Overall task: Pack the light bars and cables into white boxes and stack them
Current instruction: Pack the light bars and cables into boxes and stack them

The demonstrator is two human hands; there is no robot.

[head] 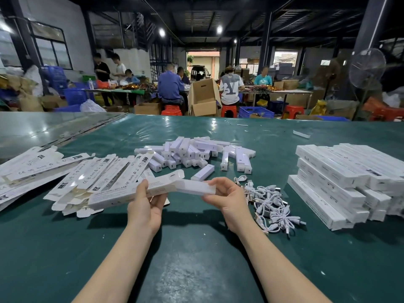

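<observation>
Light bar, seen from the head view above the bench, is part-way into the open end of a white box. Left hand has its grip clamped on the box, right hand on the bar's free end. The step should go best with bar and box kept in line, the flap held clear and the bar slid in straight.

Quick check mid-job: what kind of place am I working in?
Likely a packing workshop or small factory: flat white printed carton blanks piled on the green table, a stack of closed white boxes, and workers at benches behind.
</observation>
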